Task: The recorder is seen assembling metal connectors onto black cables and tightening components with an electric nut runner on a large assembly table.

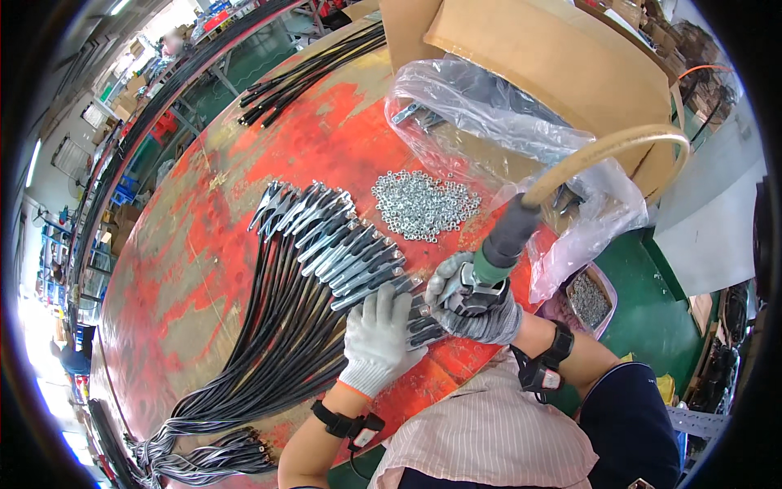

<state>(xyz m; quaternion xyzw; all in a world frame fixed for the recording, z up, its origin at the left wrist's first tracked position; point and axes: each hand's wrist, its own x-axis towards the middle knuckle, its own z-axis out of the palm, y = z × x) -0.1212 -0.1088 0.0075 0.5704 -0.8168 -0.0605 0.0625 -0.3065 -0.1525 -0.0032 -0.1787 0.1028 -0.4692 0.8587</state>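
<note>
A row of silver metal clamps (352, 259), each on the end of a black cable (273, 326), lies fanned across a worn red table. My left hand (378, 338), in a white glove, has its fingers bent over the near end of the row, pressed on a clamp there; the fingertips partly cover it. My right hand (476, 306), in a grey glove, is wrapped around a dark and green power driver (498, 244) with a thick tan hose. The driver's tip is hidden by the hand. Just beyond the row sits a pile of small silver nuts (425, 205).
A large cardboard box (546, 65) with a clear plastic liner (481, 114) holding metal parts stands at the far right. More black cables (314, 69) lie at the table's far side. Below the right edge is a tub of small metal pieces (588, 300).
</note>
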